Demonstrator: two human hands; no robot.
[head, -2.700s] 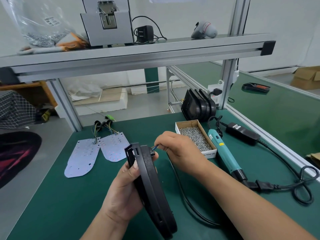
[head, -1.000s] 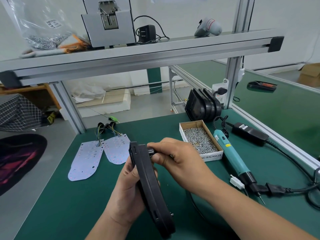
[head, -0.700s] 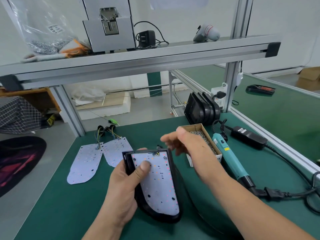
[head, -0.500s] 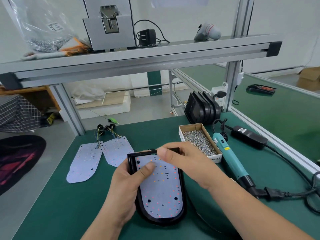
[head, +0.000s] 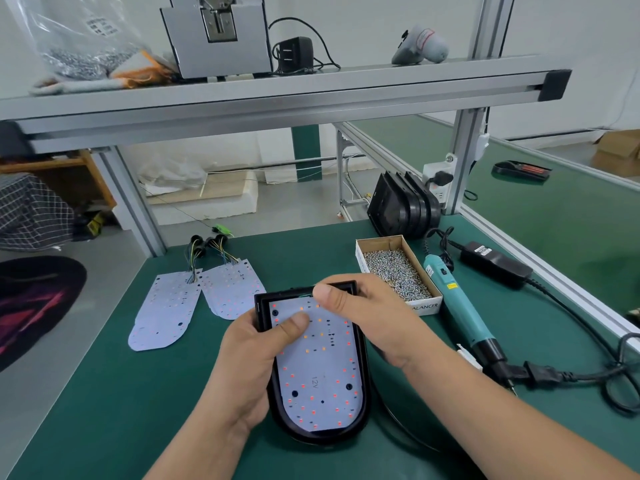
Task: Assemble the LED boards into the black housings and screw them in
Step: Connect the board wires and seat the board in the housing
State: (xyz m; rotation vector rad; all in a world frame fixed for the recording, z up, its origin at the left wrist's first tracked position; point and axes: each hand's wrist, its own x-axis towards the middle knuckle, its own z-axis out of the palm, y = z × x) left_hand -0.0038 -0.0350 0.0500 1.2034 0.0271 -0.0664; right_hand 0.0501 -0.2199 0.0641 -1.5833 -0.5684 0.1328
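Housing [head: 311,436] is close in at the mat [head: 104,410], a board [head: 318,375] seated inside; its holes look unscrewed. Left hand [head: 249,355] grips the housing's left edge, thumb pressing the board; right hand [head: 367,317] curls over the far end, thumb on the board too. Beyond lie two loose boards [head: 166,306], the driver [head: 457,306] untouched, the screw box [head: 379,241], then stacked housings [head: 401,206]. Screwing and further assemblies look still to do.

— What sits on the aluminium shelf [head: 311,91]?
— A grey metal box [head: 221,53], a black plug adapter [head: 294,55] just beside it, and a clear plastic bag [head: 79,36] at the left end.
— And lower down?
— A black power brick [head: 495,263] lies on the green mat [head: 121,393]; a cardboard box [head: 620,150] stands far right.
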